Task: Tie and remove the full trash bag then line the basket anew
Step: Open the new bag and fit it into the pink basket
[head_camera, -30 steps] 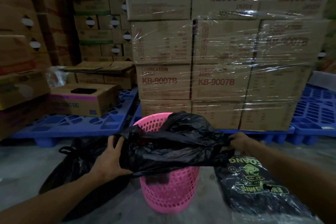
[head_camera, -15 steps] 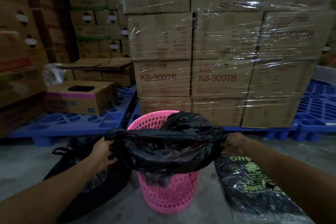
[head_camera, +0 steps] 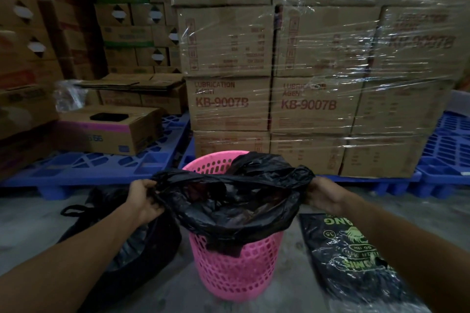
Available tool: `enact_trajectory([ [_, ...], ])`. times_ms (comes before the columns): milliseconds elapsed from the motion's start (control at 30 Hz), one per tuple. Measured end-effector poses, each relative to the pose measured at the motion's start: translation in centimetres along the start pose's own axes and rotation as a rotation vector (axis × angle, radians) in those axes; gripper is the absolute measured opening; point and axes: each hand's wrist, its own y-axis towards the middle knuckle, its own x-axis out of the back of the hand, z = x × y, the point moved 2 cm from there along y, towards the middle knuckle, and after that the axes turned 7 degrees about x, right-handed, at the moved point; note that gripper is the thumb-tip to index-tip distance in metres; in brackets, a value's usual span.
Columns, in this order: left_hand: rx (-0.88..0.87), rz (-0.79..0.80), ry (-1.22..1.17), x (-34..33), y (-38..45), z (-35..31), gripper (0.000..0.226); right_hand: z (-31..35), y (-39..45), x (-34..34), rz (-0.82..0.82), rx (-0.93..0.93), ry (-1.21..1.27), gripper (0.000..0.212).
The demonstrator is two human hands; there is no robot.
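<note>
A pink perforated basket (head_camera: 236, 269) stands on the concrete floor in front of me. A black trash bag (head_camera: 234, 201) is stretched wide over its mouth and hangs partly down the front rim. My left hand (head_camera: 143, 201) grips the bag's left edge, and my right hand (head_camera: 321, 193) grips its right edge. A full, tied black bag (head_camera: 132, 249) lies on the floor to the left of the basket, partly behind my left forearm.
A clear-wrapped pack of black bags with green print (head_camera: 353, 259) lies on the floor at the right. Shrink-wrapped cartons (head_camera: 312, 104) on blue pallets (head_camera: 101, 165) rise just behind the basket. More boxes (head_camera: 106, 129) stand at the left.
My hands have pulled further apart, spreading the black bag wider over the basket's mouth. The bag has dropped lower onto the rim.
</note>
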Motion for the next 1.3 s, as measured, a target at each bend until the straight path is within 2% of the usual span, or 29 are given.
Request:
enact_trajectory([
  [100, 0.018, 0.018, 0.008, -0.3, 0.8, 0.7, 0.019, -0.6, 0.6, 0.3, -0.004, -0.02, 0.047, 0.033],
  [233, 0.001, -0.029, 0.056, -0.6, 1.7, 1.7, 0.037, -1.8, 0.9, -0.4, -0.089, -0.092, -0.18, 0.026],
  [367, -0.067, -0.126, 0.208, -1.0, 1.4, 2.0, 0.041, -2.0, 2.2, -0.6, -0.34, 0.036, -0.37, 0.026],
  [467, 0.008, -0.087, 0.19, -1.1, 2.3, 2.2, 0.033, -1.8, 3.4, 0.4, -0.495, 0.117, -0.411, 0.023],
  [567, -0.026, -0.108, 0.182, -1.2, 2.9, 2.7, 0.013, -2.0, 4.2, 0.5, -0.46, 0.135, -0.353, 0.015],
  [667, -0.226, -0.262, 0.263, -0.8, 3.5, 2.7, 0.028, -1.4, 3.1, -1.0, -0.302, 0.161, -0.192, 0.008],
  [767, -0.582, -0.462, 0.621, -0.1, 4.0, 1.4, 0.022, -0.8, 1.8, -1.8, -0.072, 0.128, -0.064, 0.01],
  [833, -0.598, -0.399, 0.755, -0.5, 4.4, 1.2, 0.02, -0.7, 1.3, -1.8, -0.005, 0.142, -0.121, 0.02],
  [900, -0.497, -0.226, 0.699, -0.8, 4.6, 1.4, 0.02, -0.6, 1.7, -1.7, -0.03, 0.219, -0.33, 0.046],
  [967, -0.313, -0.066, 0.487, -1.4, 4.5, 1.9, 0.019, -0.2, 2.2, -1.7, -0.084, 0.34, -0.465, 0.069],
  [1033, -0.18, 0.006, 0.423, -1.6, 4.3, 2.2, 0.023, 0.3, 2.7, -1.7, -0.161, 0.42, -0.544, 0.074],
  [1067, -0.191, 0.031, 0.499, -1.7, 3.9, 1.9, 0.027, 0.5, 2.9, -1.7, -0.207, 0.436, -0.622, 0.068],
  [1133, -0.34, 0.027, 0.693, -1.5, 3.9, 1.0, 0.038, 1.0, 2.8, -1.8, -0.275, 0.458, -0.796, 0.051],
  [1200, -0.482, -0.077, 0.905, -1.4, 3.8, 0.1, 0.049, 1.5, 2.9, -1.9, -0.329, 0.453, -0.916, 0.051],
  [1300, -0.587, -0.272, 1.09, -2.0, 3.5, -0.6, 0.052, 1.5, 4.0, -1.6, -0.372, 0.452, -0.906, 0.051],
])
